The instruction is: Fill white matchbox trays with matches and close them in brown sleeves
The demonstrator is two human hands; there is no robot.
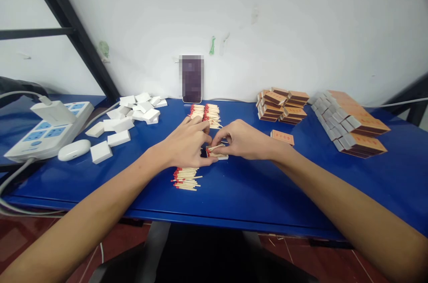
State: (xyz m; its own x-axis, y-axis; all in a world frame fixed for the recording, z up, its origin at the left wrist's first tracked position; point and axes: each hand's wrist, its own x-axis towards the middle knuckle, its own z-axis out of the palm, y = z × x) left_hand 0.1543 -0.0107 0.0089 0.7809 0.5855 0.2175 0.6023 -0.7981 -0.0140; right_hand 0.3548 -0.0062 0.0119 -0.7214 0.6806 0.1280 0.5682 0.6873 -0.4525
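A small white tray (223, 157) is held low between the hands, just above or on the table (261, 189); which cannot be told. The left hand (194, 145) is half closed, the tray gripped between its thumb and bent fingers, probably so that the tray is steadied. The right hand (242, 140) is curled, its thumb and forefinger drawn nearly together over the matches (217, 148) lying in the tray; whether any are pinched cannot be told. Loose matches (185, 179) are spread just nearer than the left hand, and two bundles (203, 112) are laid just beyond it, the red heads mostly pointed left, perhaps for easy pick-up. Well to the left, more white trays (143, 107) are heaped. A single box (282, 137) is placed by the right wrist; beyond, boxes (282, 104) are stacked, presumably to save room.
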